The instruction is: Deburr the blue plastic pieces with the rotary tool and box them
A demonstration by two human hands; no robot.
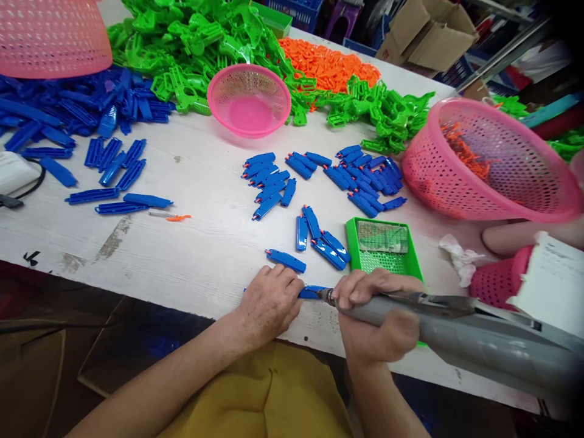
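At the table's front edge my left hand (272,300) is closed over a long blue plastic piece (312,291), pressing it against the tabletop. Most of that piece is hidden under the fingers. My right hand (378,313) wraps round a grey power screwdriver (438,322), whose tip meets the right end of the piece. Just beyond my left hand lies another blue piece (286,260) with an orange tip. Several more blue pieces (329,252) like it are spread close by. A green tray (350,246) with a patterned block in it stands behind my right hand.
Blue parts (68,109) are heaped at the left, green parts (196,36) and orange parts (328,64) at the back. Pink baskets (250,129) stand among them; a large one (456,194) tilts at the right. A spring (159,214) lies beside an orange piece (179,218).
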